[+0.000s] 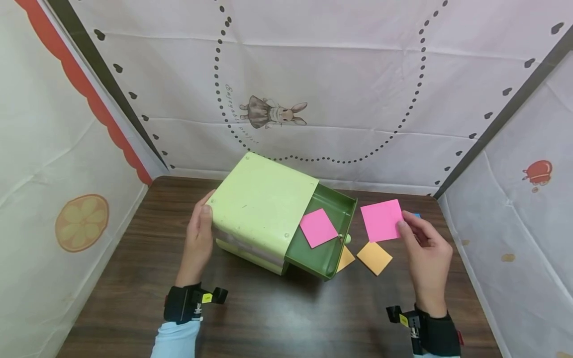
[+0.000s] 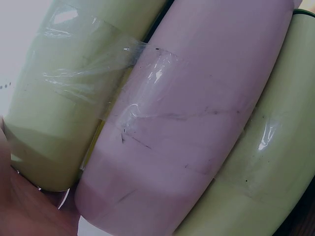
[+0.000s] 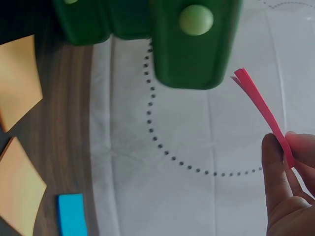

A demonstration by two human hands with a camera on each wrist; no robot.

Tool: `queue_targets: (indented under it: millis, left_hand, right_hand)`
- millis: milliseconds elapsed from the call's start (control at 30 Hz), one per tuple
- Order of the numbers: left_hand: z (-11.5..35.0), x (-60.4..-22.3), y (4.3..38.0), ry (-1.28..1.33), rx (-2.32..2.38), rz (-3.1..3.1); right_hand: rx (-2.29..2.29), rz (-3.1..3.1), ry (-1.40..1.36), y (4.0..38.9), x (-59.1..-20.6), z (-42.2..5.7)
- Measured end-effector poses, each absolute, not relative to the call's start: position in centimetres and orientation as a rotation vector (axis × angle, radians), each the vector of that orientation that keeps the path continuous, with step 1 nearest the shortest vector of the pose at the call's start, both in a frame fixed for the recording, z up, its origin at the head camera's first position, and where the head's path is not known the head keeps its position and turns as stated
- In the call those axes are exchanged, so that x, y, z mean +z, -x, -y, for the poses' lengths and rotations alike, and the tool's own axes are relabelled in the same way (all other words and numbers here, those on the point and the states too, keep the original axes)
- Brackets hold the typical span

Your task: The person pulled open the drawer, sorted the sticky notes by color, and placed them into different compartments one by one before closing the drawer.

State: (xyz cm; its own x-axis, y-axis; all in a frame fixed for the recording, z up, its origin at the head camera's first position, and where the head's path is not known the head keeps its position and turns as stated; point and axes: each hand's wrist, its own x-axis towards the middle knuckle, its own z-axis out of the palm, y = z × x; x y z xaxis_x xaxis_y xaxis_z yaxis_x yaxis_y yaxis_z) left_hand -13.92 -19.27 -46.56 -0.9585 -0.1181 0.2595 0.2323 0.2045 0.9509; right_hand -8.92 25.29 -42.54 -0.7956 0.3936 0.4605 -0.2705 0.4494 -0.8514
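Observation:
A light green drawer box (image 1: 264,199) stands on the table, its dark green top drawer (image 1: 334,201) pulled out toward the right. Inside that drawer lies a pink sticky note pad (image 1: 319,227). My left hand (image 1: 198,243) rests against the box's left end, fingers along its back and thumb by the near corner. In the left wrist view a pinkish drawer back (image 2: 172,123) shows between green parts, with clear tape across them. Right of the drawer, my right hand (image 1: 425,253) pinches another pink sticky note pad (image 1: 381,220) by its edge between thumb and fingers, above the table.
Two orange sticky note pads (image 1: 375,257) lie on the table right of the box, one partly hidden by the drawer. A blue pad (image 3: 72,214) is mostly behind my right hand in the head view. Printed cloth walls (image 1: 340,89) enclose the table's back and sides.

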Motion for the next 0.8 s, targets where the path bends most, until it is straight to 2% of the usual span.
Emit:
queue_targets:
  millis: [300, 800]
  left_hand:
    - [19.4, -46.6, 13.9, 0.115, -1.813, 2.199]
    - [19.5, -46.9, 14.2, 0.185, -1.830, 2.130]
  right_hand:
    - [1.456, 2.074, 0.098, 9.2, -41.5, -23.4]
    - [1.515, 2.129, -0.100, 10.9, -41.5, -19.0]
